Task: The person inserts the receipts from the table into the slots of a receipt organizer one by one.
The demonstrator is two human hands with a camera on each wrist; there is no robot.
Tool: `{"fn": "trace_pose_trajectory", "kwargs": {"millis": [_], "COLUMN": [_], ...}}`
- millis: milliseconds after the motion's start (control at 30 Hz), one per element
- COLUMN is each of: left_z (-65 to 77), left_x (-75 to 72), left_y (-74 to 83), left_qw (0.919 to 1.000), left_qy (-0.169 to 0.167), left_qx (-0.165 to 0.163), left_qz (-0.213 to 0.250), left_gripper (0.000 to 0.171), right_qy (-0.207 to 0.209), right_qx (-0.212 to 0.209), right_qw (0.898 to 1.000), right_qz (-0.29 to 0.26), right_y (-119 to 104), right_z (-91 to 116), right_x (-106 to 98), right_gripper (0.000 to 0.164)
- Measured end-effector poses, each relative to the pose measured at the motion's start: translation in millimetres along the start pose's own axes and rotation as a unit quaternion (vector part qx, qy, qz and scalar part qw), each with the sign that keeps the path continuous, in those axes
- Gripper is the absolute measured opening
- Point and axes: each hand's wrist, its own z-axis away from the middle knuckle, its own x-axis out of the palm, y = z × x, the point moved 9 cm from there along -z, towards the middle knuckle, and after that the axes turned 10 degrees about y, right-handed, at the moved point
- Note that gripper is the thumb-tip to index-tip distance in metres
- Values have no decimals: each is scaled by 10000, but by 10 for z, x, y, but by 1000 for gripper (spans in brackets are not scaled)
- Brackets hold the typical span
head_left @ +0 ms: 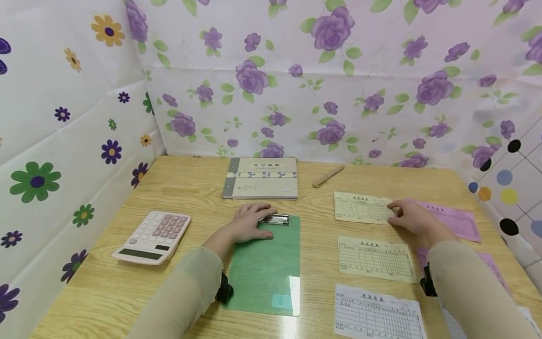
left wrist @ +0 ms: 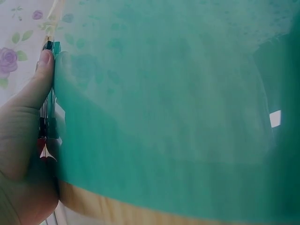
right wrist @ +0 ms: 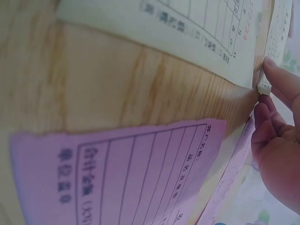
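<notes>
A green clipboard (head_left: 267, 263) lies in the middle of the table, its metal clip (head_left: 275, 219) at the far end. My left hand (head_left: 250, 223) rests on its upper left corner, fingers beside the clip and thumb extended over the board; in the left wrist view the thumb (left wrist: 44, 70) lies along the clip. Between thumb and fingers, my right hand (head_left: 412, 219) pinches the right edge of the farthest pale yellow receipt slip (head_left: 362, 207). The right wrist view shows that pinch, with the slip's corner (right wrist: 265, 88) slightly raised at the fingertips.
Another yellow slip (head_left: 374, 259) and a white slip (head_left: 378, 313) lie nearer. Pink slips (head_left: 459, 221) are at the right, partly under the right arm. A calculator (head_left: 154, 237) sits left; a ledger book (head_left: 262, 178) and a pen (head_left: 328, 176) lie at the back.
</notes>
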Motion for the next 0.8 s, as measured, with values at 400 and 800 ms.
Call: {"fn": "trace_pose_trajectory", "kwargs": {"millis": [400, 800], "left_z": [2, 12], "left_x": [-2, -17], "left_y": [26, 17], "left_qw": [10000, 10000], "left_qy": [-10, 25], "left_qx": [23, -14], "left_qz": [56, -15], "left_gripper": [71, 71], "right_qy": [38, 499], "right_qx": [600, 1153], "right_qw": [9893, 9642], "right_qz": [-1329, -2337], "right_y": [62, 154], "right_z": [94, 123], "right_x": [-12, -177], "right_gripper": [53, 45]}}
